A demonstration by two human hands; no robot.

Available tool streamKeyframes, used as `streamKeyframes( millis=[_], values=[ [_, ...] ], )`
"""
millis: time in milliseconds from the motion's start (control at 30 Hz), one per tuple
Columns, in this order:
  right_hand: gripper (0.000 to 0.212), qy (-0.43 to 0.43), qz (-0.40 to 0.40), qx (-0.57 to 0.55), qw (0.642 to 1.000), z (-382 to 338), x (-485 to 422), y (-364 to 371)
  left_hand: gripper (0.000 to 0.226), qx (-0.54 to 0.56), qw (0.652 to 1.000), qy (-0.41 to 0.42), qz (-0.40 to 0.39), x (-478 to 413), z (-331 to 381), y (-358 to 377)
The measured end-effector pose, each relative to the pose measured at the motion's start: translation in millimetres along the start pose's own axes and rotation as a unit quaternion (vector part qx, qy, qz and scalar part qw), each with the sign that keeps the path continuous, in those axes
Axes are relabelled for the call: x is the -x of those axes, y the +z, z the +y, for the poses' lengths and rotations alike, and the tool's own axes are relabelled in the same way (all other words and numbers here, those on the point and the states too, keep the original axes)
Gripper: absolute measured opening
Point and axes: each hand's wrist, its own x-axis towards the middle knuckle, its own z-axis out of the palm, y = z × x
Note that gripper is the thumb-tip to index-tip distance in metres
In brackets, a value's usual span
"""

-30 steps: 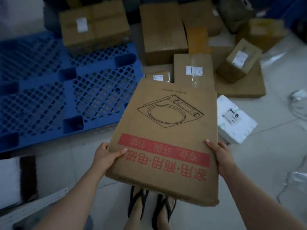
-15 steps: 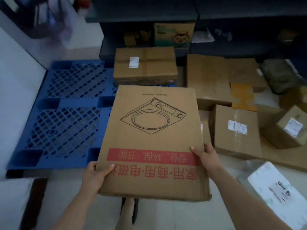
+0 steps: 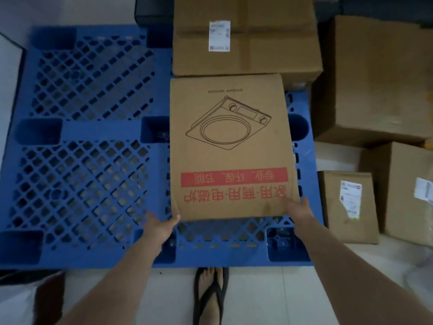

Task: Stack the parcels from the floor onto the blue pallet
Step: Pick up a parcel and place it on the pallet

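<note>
Parcel (image 3: pixel 230 146), flat stiff cardboard, lies over the pallet (image 3: pixel 89 127) against a bigger box (image 3: pixel 243 36). I grip its near corners, left hand (image 3: pixel 159 227) and right hand (image 3: pixel 298 211); it looks moderately heavy, best carried by the edges.

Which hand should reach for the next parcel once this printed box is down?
Right hand, likely: the remaining parcels, such as the small labelled box, lie on the floor off the blue pallet's right edge; the left hand faces only pallet.
</note>
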Motion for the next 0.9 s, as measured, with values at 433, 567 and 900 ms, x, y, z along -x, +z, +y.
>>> streamKeyframes(
  millis=[433,567,900],
  values=[
    [0.060,-0.003,-0.026,0.032,0.999,-0.4,-33.9,6.6,0.060,0.353,0.932,-0.076,0.017,-33.5,11.3,66.2],
    [0.078,0.024,-0.060,-0.020,0.998,-6.3,-28.6,3.6,0.076,0.356,0.933,-0.045,-0.011,-33.1,6.2,58.0],
    [0.056,0.024,-0.143,0.226,0.963,-44.7,-17.8,-47.3,0.065,0.202,0.977,-0.032,-0.054,25.5,26.7,90.5]
  ],
)
